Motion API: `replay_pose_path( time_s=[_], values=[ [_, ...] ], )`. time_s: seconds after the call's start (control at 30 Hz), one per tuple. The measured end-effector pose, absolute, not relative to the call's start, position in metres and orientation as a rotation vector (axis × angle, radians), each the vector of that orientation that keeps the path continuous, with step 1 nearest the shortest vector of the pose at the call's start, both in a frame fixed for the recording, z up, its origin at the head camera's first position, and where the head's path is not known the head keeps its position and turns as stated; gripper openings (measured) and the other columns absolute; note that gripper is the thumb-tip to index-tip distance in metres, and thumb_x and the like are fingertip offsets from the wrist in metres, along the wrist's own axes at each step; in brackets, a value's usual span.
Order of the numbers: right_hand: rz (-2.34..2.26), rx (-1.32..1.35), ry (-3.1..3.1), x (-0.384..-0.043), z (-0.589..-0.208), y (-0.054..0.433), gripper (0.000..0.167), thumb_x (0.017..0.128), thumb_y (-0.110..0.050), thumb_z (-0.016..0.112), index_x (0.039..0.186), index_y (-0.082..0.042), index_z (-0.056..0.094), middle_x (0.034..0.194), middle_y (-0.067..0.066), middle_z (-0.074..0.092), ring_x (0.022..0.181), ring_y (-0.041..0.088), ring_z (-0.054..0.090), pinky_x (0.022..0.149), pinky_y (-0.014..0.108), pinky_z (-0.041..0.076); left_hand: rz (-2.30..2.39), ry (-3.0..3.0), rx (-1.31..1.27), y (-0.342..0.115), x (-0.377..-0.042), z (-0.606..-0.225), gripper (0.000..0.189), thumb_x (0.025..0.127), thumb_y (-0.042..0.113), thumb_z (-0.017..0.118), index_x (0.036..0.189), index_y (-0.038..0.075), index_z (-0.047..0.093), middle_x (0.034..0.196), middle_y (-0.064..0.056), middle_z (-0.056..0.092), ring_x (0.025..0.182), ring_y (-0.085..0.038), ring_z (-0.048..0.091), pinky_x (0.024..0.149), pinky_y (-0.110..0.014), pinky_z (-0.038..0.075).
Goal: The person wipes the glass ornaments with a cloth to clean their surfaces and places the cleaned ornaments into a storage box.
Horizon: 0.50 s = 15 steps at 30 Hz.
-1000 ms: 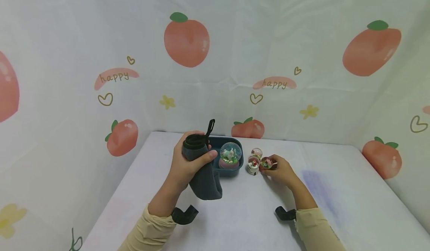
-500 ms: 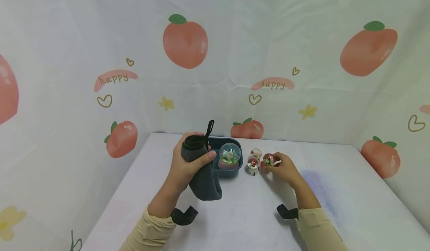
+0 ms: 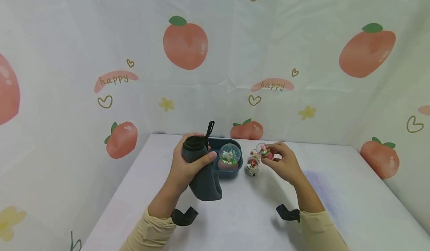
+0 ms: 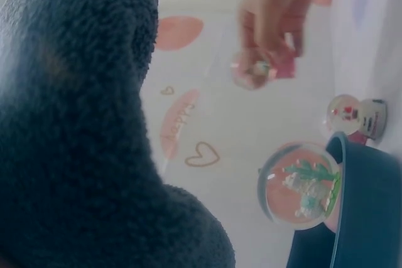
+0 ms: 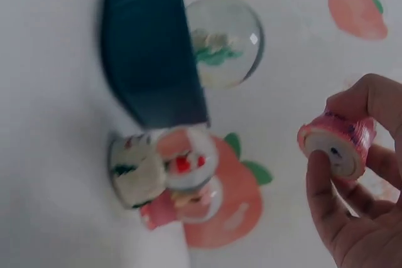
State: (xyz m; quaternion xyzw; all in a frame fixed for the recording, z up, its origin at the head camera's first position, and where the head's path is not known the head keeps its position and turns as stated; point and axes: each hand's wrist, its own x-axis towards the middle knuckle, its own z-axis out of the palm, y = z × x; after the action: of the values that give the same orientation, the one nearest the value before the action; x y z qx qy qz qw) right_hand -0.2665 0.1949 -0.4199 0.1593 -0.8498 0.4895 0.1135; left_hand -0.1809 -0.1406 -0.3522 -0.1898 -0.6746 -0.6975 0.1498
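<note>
In the head view my left hand [image 3: 183, 165] grips a rolled grey-blue towel [image 3: 205, 185] with a black hanging loop, its lower end drooping. The same towel [image 4: 75, 123] fills the left side of the left wrist view. My right hand [image 3: 285, 165] pinches a small snow globe [image 3: 264, 151] by its pink base, raised above the table. From the right wrist, the pale underside of that snow globe [image 5: 336, 149] shows, with fingers and thumb around its base. Just left of it stands a small white-based snow globe [image 3: 252, 167] with a red figure, partly covering another pink-based one.
A dark blue plastic bin [image 3: 229, 174] stands at the back of the table, partly hidden by the towel. Inside it sits a larger snow globe [image 3: 230, 156] with a pink base. A white cloth backdrop [image 3: 215, 94] printed with peaches rises behind the table.
My right hand has lifted the small snow globe up from beside the others and tipped it more upright, glass end toward the upper left. The left hand and towel have stayed put.
</note>
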Motion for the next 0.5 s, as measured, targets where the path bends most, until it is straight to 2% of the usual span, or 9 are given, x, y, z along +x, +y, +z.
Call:
replay_pose_path(
  time_s=[0.1,0.17,0.3,0.5],
  values=[
    [1.473,0.622,-2.395,-0.255,-0.406,0.185,0.042,0.087,-0.002,0.085,0.127,-0.001,0.073,0.119,0.015,0.068,0.102,0.009,0.064,0.080,0.016,0.058,-1.999,-1.943,-0.554,-0.140,-0.181,-0.351,0.060,0.086,0.022,0.087,0.136,0.009,0.058,0.114,-0.025,0.067,0.103,-0.025,0.069,0.087,-0.037,0.061],
    [1.504,0.719,-2.324,-0.247,-0.396,0.177,0.047,0.084,0.002,0.086,0.128,-0.001,0.072,0.114,0.015,0.071,0.099,0.006,0.066,0.081,0.017,0.058,-1.997,-1.946,-0.557,-0.140,-0.180,-0.350,0.060,0.085,0.022,0.087,0.136,0.009,0.058,0.114,-0.025,0.067,0.102,-0.024,0.069,0.087,-0.038,0.061],
    [1.531,0.857,-2.195,-0.227,-0.374,0.161,0.055,0.079,0.008,0.087,0.130,-0.005,0.069,0.106,0.011,0.073,0.096,0.007,0.068,0.082,0.019,0.058,-2.000,-1.945,-0.559,-0.141,-0.179,-0.349,0.060,0.085,0.022,0.087,0.136,0.008,0.058,0.113,-0.025,0.067,0.102,-0.025,0.069,0.087,-0.038,0.061],
    [1.557,1.006,-2.046,-0.208,-0.352,0.139,0.041,0.077,0.013,0.085,0.110,-0.006,0.071,0.101,0.004,0.070,0.089,0.010,0.065,0.073,0.024,0.059,-1.999,-1.941,-0.559,-0.140,-0.176,-0.348,0.059,0.085,0.021,0.087,0.136,0.010,0.058,0.113,-0.024,0.068,0.103,-0.027,0.070,0.088,-0.039,0.061]
  ],
)
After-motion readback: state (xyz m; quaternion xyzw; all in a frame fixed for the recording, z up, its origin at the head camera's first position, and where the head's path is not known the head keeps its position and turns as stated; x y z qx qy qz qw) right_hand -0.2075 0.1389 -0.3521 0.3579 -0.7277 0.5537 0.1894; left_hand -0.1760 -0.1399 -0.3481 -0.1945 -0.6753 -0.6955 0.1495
